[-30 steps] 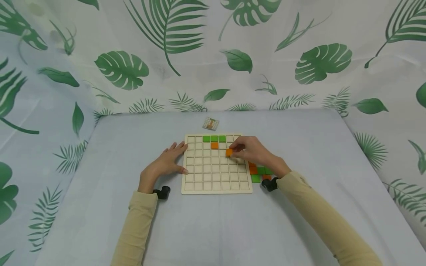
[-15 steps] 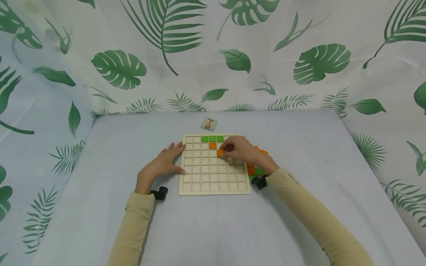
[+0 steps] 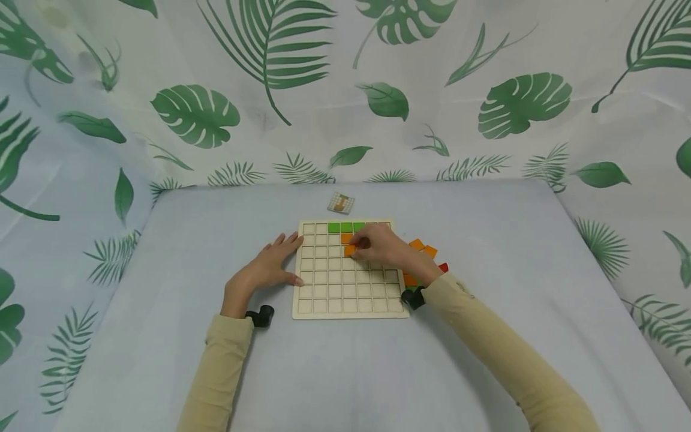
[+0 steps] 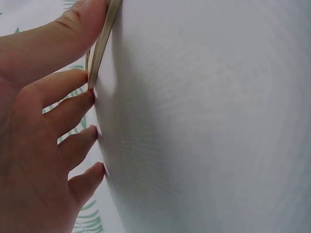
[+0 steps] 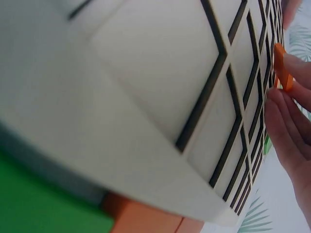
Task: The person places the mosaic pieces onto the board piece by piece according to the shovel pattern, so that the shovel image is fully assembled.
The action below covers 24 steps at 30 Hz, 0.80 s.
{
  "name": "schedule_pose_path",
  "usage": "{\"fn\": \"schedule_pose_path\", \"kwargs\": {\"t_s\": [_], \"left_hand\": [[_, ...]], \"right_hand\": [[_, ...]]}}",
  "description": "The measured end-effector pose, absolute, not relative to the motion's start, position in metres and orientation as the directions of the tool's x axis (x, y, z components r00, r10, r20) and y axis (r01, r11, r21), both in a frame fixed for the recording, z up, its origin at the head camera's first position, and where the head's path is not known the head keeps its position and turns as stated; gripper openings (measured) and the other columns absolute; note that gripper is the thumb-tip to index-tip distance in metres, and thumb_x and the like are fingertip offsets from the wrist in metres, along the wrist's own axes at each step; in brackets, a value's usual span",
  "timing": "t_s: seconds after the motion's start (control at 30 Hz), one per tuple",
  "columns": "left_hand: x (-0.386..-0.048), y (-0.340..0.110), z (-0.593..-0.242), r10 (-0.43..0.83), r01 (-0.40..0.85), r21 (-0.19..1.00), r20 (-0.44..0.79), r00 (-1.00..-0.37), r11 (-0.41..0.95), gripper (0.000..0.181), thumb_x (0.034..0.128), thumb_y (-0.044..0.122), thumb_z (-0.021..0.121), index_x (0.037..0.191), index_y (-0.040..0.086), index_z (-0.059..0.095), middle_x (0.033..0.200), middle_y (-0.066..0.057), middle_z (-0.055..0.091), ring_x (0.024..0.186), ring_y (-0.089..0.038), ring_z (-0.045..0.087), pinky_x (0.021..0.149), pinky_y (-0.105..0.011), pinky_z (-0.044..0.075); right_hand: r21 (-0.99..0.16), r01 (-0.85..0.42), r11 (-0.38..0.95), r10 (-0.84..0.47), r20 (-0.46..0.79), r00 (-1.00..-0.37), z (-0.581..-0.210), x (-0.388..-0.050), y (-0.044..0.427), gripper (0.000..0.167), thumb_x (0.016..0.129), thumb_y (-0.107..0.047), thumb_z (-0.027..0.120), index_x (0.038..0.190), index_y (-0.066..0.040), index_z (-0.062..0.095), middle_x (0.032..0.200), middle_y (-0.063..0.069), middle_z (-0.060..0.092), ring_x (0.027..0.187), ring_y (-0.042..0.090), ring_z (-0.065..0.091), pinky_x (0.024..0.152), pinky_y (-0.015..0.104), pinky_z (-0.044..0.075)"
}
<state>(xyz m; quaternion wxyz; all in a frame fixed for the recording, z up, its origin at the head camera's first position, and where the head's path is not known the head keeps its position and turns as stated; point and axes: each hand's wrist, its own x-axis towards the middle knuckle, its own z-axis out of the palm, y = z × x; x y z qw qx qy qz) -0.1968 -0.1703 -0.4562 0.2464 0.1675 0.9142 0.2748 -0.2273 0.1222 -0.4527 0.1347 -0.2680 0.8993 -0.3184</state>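
A pale wooden grid board (image 3: 335, 300) lies on the table. My right hand (image 3: 385, 247) pinches an orange square tile (image 3: 349, 251) over the third row, just below an orange tile (image 3: 347, 238) set in the second row. In the right wrist view the pinched tile (image 5: 282, 67) stands tilted between thumb and finger. Green tiles (image 3: 340, 227) sit in the top row, partly covered by the right hand. My left hand (image 3: 267, 264) rests at the board's left edge, fingers spread; in the left wrist view its thumb and fingertips touch the board's edge (image 4: 103, 46).
Loose orange tiles (image 3: 430, 251), green ones and a red tile (image 3: 444, 267) lie right of the board, partly under the right forearm. A small pattern card (image 3: 341, 203) lies behind the board. A leaf-printed cloth (image 3: 302, 108) stands behind the table.
My right hand has moved left across the board with the orange tile, from the right-hand columns to below the set orange tile. My left hand has stayed at the board's edge.
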Motion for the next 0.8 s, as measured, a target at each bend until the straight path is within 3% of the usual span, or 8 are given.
{"fn": "schedule_pose_path", "kwargs": {"t_s": [0.8], "left_hand": [[-0.198, -0.168, -0.457, 0.441, 0.176, 0.583, -0.35, -0.827, 0.793, 0.103, 0.0854, 0.024, 0.084, 0.164, 0.005, 0.021, 0.173, -0.016, 0.011, 0.16, -0.04, 0.0, 0.13, -0.057, 0.004]], "right_hand": [[-0.525, -0.485, 0.699, -0.6, -0.061, -0.798, -0.448, -0.23, 0.109, 0.024, 0.089, -0.006, 0.08, 0.111, 0.003, 0.078, 0.105, 0.016, 0.074, 0.093, 0.025, 0.07, 0.079, 0.03, 0.061]]}}
